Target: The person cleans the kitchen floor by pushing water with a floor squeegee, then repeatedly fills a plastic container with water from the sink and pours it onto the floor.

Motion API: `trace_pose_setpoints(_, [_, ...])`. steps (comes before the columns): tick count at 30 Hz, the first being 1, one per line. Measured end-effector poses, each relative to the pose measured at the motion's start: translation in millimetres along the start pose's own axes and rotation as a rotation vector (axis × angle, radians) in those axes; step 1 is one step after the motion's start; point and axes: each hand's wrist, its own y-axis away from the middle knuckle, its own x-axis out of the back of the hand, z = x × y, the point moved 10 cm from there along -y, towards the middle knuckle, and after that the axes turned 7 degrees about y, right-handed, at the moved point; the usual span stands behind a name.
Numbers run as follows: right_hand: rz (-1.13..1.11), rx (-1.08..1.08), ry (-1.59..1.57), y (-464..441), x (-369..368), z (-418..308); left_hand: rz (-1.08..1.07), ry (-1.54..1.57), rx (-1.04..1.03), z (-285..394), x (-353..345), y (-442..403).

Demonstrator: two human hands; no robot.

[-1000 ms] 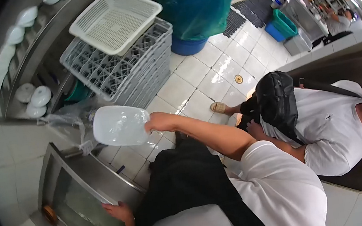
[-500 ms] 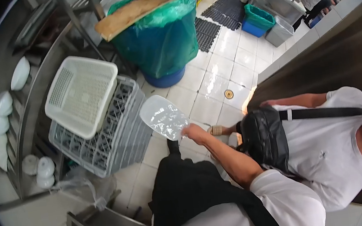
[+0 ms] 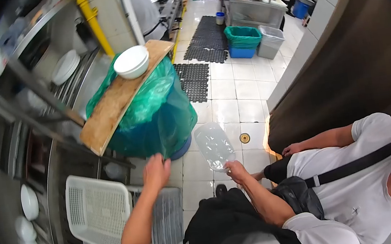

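Note:
My right hand (image 3: pixel 236 172) grips the near edge of a translucent plastic tray (image 3: pixel 215 145), oblong with rounded corners and shiny, held over the floor tiles. My left hand (image 3: pixel 156 172) reaches forward, back of the hand up, thumb apart from loosely bent fingers that are partly hidden. It is just in front of a large blue bin lined with a green bag (image 3: pixel 157 112); whether it touches the bag I cannot tell. Across the bin lies a wooden board (image 3: pixel 105 111) with white bowls (image 3: pixel 131 63) on it.
Left of me, a white perforated basket (image 3: pixel 98 209) rests on grey dish racks (image 3: pixel 167 219). White dishes (image 3: pixel 27 238) stand on a metal shelf. A co-worker in a white shirt (image 3: pixel 345 171) is close on my right. A floor drain (image 3: pixel 244 138) and black mats (image 3: pixel 192 80) are ahead.
My left hand has come into view, stretched toward the bin. The view has turned and moved forward, so the bin is nearer. The tray stays in my right hand.

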Motion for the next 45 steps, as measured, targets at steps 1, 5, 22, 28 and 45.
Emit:
trace_pose_setpoints(1, [0.060, -0.171, -0.277, -13.0, 4.8, 16.4, 0.020, -0.044, -0.021, 6.3, -3.3, -44.7])
trace_pose_setpoints(5, [0.250, -0.318, -0.500, -54.4, 31.4, 33.0, -0.087, -0.142, -0.052, 30.9, -38.7, -156.4])
trace_pose_setpoints(22, [0.137, -0.229, -0.147, -261.3, 190.1, 90.7, -0.110, 0.501, 0.302, 31.8, -69.5, -222.7])
trace_pose_setpoints(28, [0.247, -0.446, -0.536, -322.1, 258.0, 83.1, -0.138, 0.689, -0.056, 136.7, -87.3, -391.4])
trace_pose_setpoints(45, [0.002, -0.428, -0.359, -651.8, 372.5, 93.2, -0.051, 0.473, 0.312, 71.3, -107.2, -641.9])
